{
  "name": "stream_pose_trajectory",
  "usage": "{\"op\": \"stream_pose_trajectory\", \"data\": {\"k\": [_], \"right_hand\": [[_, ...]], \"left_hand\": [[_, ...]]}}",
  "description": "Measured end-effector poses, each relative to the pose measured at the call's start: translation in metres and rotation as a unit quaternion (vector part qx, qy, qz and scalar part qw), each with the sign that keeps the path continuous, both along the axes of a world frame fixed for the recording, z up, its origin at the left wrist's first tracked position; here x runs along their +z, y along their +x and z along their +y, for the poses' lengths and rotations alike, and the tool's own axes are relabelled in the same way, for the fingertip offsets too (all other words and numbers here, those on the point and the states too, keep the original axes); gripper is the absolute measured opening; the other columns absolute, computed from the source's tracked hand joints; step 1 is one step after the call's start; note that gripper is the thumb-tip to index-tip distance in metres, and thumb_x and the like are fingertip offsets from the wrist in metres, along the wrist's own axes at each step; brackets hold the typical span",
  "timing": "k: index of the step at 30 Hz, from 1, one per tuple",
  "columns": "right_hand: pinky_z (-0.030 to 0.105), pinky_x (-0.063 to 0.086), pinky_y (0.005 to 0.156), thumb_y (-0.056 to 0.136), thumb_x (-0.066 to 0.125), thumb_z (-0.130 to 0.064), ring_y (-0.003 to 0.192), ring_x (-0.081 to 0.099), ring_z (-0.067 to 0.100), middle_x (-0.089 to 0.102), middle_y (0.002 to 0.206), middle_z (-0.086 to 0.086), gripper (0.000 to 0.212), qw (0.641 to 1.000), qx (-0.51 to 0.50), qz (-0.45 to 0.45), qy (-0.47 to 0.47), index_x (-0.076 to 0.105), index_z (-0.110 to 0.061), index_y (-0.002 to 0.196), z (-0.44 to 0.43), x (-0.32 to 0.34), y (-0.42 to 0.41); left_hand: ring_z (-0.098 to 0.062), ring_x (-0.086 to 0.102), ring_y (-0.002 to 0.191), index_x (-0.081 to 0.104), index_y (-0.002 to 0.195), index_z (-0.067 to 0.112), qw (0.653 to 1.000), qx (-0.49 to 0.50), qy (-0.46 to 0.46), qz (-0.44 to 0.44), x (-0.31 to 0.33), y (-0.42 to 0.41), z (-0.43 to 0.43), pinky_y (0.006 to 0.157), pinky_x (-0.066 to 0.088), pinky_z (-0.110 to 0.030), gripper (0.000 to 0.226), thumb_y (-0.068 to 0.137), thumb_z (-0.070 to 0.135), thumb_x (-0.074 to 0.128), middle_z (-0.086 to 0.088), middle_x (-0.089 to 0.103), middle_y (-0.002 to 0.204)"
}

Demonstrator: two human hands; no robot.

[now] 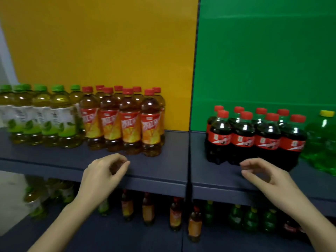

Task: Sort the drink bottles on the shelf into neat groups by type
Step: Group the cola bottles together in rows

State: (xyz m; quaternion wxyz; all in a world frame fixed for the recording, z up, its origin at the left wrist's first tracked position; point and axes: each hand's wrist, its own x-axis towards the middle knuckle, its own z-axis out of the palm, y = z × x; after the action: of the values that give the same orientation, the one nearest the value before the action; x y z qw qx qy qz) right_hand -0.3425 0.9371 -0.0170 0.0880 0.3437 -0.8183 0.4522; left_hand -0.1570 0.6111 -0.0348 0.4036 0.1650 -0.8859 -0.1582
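Note:
On the upper shelf [174, 151] stand grouped bottles. Several green-capped green tea bottles [41, 117] fill the far left. Right beside them are several red-capped iced tea bottles [125, 122] with orange labels. Across a gap, several dark cola bottles [254, 137] with red labels stand in two rows, and a green soda bottle [321, 140] with a yellow cap is at the right edge. My left hand [105, 171] hovers in front of the iced teas, fingers loosely curled, holding nothing. My right hand [263, 175] hovers before the colas, likewise empty.
A yellow back panel [101, 42] and a green back panel [263, 51] meet at a dark vertical divider [192, 88]. The lower shelf [127, 237] holds mixed bottles: green tea at left, iced tea in the middle, green soda at right.

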Motion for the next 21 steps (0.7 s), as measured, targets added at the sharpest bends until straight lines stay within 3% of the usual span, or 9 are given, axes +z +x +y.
{"op": "stream_pose_trajectory", "data": {"k": [4,9,13,17,21], "right_hand": [[0.001,0.042,0.067,0.083,0.065,-0.013,0.089,0.057,-0.01,0.066,0.094,-0.012,0.015,1.0,0.03,-0.003,-0.008,0.064,-0.024,0.094,-0.065,-0.006,0.035],[0.005,0.044,0.074,0.084,0.064,-0.018,0.09,0.058,-0.008,0.065,0.098,-0.013,0.018,0.998,0.057,-0.01,-0.012,0.062,-0.025,0.101,-0.132,-0.004,0.054],[0.008,0.044,0.077,0.085,0.064,-0.018,0.092,0.06,-0.001,0.065,0.099,-0.011,0.023,0.999,0.051,-0.009,-0.009,0.06,-0.022,0.107,-0.173,0.005,0.053],[0.019,0.043,0.08,0.084,0.065,-0.021,0.094,0.06,0.007,0.063,0.105,-0.006,0.032,0.999,0.033,-0.005,-0.004,0.055,-0.019,0.114,-0.208,0.015,0.043],[0.027,0.042,0.085,0.082,0.066,-0.03,0.099,0.057,0.011,0.056,0.114,-0.006,0.051,1.0,0.013,-0.008,0.011,0.046,-0.019,0.127,-0.234,0.02,0.031]], "left_hand": [[-0.012,0.064,0.067,0.062,0.078,0.033,0.999,0.04,-0.016,-0.006,-0.002,0.05,-0.051,0.056,0.053,-0.035,0.007,0.084,0.033,0.064,0.014,0.064,0.072],[-0.012,0.063,0.069,0.063,0.081,0.031,0.998,0.053,0.003,-0.016,0.002,0.08,-0.102,0.06,0.054,-0.035,0.017,0.078,0.046,0.054,0.015,0.064,0.073],[-0.012,0.063,0.076,0.064,0.09,0.031,0.998,0.05,0.016,-0.038,0.005,0.078,-0.134,0.065,0.052,-0.034,0.014,0.082,0.043,0.063,0.014,0.065,0.08],[-0.013,0.058,0.079,0.062,0.106,0.023,0.998,0.039,0.022,-0.037,0.007,0.059,-0.159,0.067,0.048,-0.033,0.03,0.081,0.04,0.064,0.009,0.064,0.092],[-0.015,0.057,0.098,0.05,0.127,0.016,0.999,0.004,0.044,-0.03,0.011,0.028,-0.181,0.082,0.049,-0.035,0.055,0.08,0.04,0.066,0.001,0.06,0.117]]}}
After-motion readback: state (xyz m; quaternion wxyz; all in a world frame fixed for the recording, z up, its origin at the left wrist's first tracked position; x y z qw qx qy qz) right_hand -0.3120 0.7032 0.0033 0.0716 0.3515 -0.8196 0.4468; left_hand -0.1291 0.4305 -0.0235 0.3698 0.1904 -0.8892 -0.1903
